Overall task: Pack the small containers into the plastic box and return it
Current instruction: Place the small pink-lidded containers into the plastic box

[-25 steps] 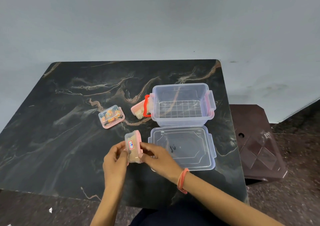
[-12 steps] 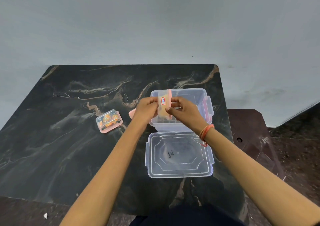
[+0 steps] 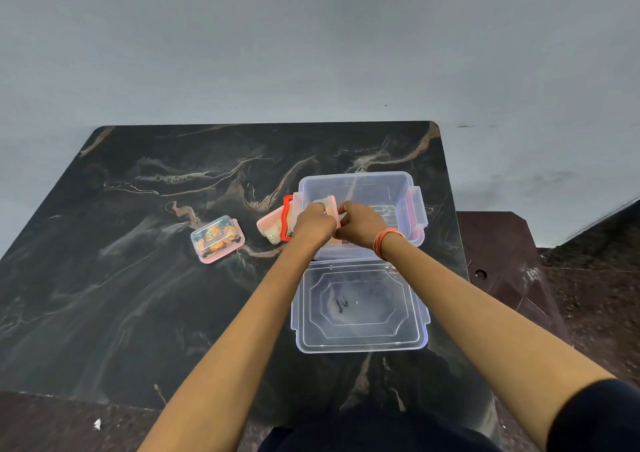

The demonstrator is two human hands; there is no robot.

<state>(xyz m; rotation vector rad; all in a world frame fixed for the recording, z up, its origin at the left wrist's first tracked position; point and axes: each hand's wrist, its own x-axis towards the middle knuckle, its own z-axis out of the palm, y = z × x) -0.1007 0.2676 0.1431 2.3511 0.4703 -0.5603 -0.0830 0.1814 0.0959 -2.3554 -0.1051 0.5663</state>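
A clear plastic box [image 3: 398,188] with pink side clips stands open on the dark marble table [image 3: 138,295]. Both my left hand [image 3: 313,224] and my right hand [image 3: 362,223] grip a small pink-lidded container [image 3: 329,204], held on edge inside the box's left part. The box's clear lid [image 3: 360,308] lies flat just in front of the box. A small pink container [image 3: 217,239] with orange contents rests on the table to the left. Another small pink container [image 3: 270,228] leans against the box's left side next to a red clip.
A dark brown plastic stool [image 3: 502,261] stands right of the table. A pale grey wall rises behind the table's far edge. The table's front edge runs below my forearms.
Both hands carried the small pink-lidded container from the near table edge forward over the lid and lowered it into the open box.
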